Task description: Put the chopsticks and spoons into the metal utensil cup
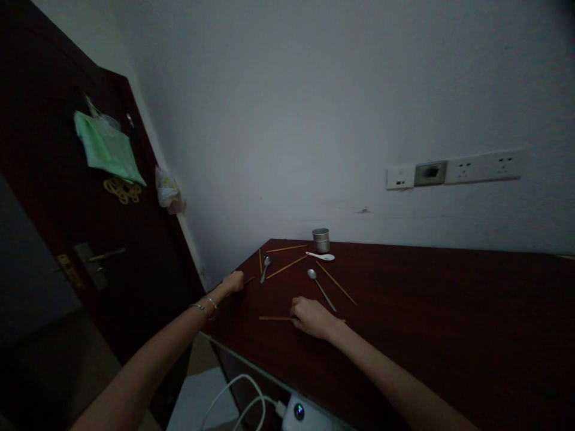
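The left hand [233, 280] has its grip curled closed on a dark chopstick [248, 279] near the left edge of the desk [426, 299], one end showing past the fist. The right hand [312, 317] pinches a nearer chopstick [275, 318] around its middle, probably for balance, both ends sticking out, while a long-handled spoon [322, 290] lies just beyond and an upright metal cup [321, 240] stands by the wall [269, 120], seemingly clear of both arms.

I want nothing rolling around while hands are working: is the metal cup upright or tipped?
Upright. The metal cup stands on the table, rim up and base down, behind the white spoon.
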Available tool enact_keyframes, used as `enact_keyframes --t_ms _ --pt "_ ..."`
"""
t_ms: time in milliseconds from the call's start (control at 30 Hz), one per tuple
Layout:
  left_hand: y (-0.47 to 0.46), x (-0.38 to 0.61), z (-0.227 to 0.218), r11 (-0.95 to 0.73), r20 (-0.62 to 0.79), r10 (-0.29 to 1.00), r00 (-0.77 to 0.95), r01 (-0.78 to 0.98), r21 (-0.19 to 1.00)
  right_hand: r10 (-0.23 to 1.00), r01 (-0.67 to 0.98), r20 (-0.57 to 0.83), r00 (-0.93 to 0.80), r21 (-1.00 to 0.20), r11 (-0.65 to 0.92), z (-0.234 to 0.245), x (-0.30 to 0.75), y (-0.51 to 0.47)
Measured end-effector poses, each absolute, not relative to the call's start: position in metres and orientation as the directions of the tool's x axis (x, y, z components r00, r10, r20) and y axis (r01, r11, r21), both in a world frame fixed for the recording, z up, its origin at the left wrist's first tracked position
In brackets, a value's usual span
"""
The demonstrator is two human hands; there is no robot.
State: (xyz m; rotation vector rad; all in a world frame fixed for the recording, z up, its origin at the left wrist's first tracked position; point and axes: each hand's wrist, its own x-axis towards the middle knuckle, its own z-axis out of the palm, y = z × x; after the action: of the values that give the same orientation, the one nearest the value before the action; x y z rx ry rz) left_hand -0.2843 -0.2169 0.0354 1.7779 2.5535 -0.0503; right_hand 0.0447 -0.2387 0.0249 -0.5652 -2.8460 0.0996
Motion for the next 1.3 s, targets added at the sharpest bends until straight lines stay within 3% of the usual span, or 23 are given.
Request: enact_keyframes --t_ms 200,400,533,600,667,800,867,1033,1167,1300 --pt "-0.220 -0.277 0.038 0.375 -0.018 0.926 -0.377 0.925 -0.060 0.409 0.395 0.200 -0.890 -0.110 0.912 0.025 0.043 -0.242" --pt "-0.211 -0.260 0.072 0.347 0.033 0.936 -0.350 0.936 0.063 0.433 0.400 0.245 -0.867 -0.173 0.900 0.037 0.051 -0.240" --pt "-0.188 -0.240 0.116 0.327 0.060 0.938 -0.342 0.928 0.178 0.499 0.403 0.336 -0.799 -0.318 0.858 0.057 0.069 -0.230" --pt "-0.175 -0.225 0.138 0.281 0.063 0.950 -0.305 0.927 0.248 0.547 0.370 0.392 -0.739 -0.442 0.817 0.068 0.083 -0.221" --pt "-0.163 -0.206 0.155 0.207 0.041 0.970 -0.241 0.896 0.393 0.625 0.311 0.449 -0.639 -0.592 0.743 0.077 0.099 -0.210" --pt "-0.141 -0.153 0.169 0.004 -0.030 0.999 0.036 0.579 0.815 0.807 0.141 0.452 -0.380 -0.834 0.533 0.087 0.137 -0.184" --pt "-0.131 -0.118 0.167 -0.050 -0.023 0.985 0.170 0.415 0.908 0.889 0.032 0.362 -0.280 -0.922 0.386 0.088 0.157 -0.173" --pt "-0.110 -0.023 0.144 -0.072 -0.030 0.942 0.335 0.289 0.955 0.979 -0.228 0.181 -0.094 -0.961 0.156 0.077 0.204 -0.157" --pt "-0.096 0.035 0.115 -0.002 -0.045 0.915 0.402 0.116 0.993 0.997 -0.292 0.069 -0.022 -0.955 0.060 0.063 0.227 -0.155" --pt "-0.091 0.071 0.088 0.048 -0.017 0.907 0.421 -0.065 0.997 0.999 -0.338 0.046 -0.005 -0.940 0.041 0.051 0.240 -0.153"
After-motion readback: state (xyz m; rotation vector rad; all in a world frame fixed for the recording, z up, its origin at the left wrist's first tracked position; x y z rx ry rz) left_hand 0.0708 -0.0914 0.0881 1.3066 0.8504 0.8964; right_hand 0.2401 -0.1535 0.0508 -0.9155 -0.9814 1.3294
